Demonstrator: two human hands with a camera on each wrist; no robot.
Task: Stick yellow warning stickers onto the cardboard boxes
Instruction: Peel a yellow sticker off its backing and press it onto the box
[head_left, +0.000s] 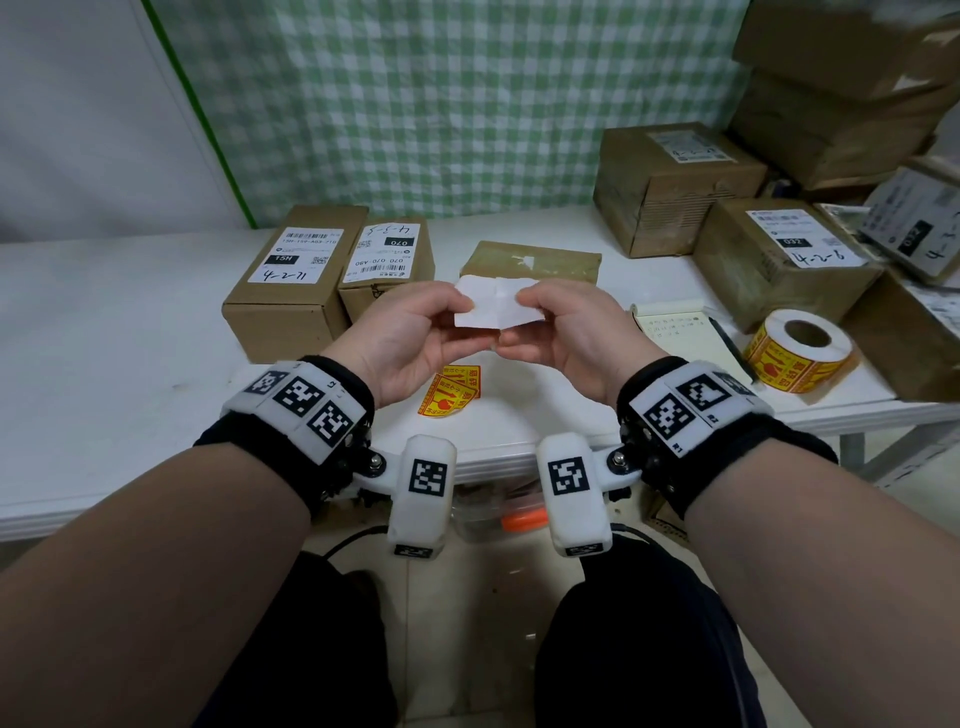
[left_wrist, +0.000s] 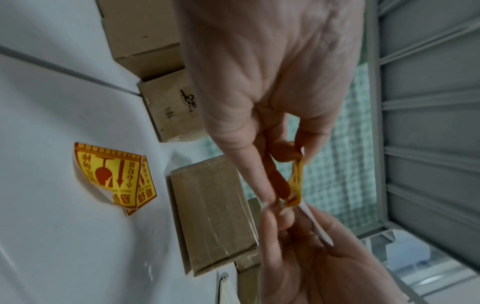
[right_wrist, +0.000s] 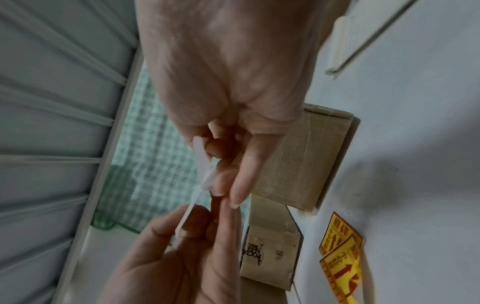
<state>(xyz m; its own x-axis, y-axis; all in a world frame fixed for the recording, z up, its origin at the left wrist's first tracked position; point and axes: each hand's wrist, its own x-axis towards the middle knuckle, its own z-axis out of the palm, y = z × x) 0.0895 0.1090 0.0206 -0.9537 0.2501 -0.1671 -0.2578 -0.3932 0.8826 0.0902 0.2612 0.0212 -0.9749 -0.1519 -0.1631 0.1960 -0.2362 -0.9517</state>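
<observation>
I hold one yellow sticker (head_left: 496, 306) above the table, its white backing facing me and creased down the middle. My left hand (head_left: 465, 319) pinches its left end and my right hand (head_left: 519, 322) pinches its right end. The left wrist view shows the sticker's yellow face (left_wrist: 296, 179) between the left hand's fingertips (left_wrist: 270, 197). In the right wrist view the sticker's white edge (right_wrist: 200, 176) runs between both hands. Two labelled cardboard boxes (head_left: 296, 280) (head_left: 387, 260) stand at the back left. A flat taped box (head_left: 530, 262) lies just behind my hands.
Two loose yellow stickers (head_left: 449, 392) lie on the white table (head_left: 130, 364) under my hands. A sticker roll (head_left: 800, 348) sits at the right beside a notepad (head_left: 675, 327). More cardboard boxes (head_left: 670, 182) (head_left: 774, 260) are stacked at the back right.
</observation>
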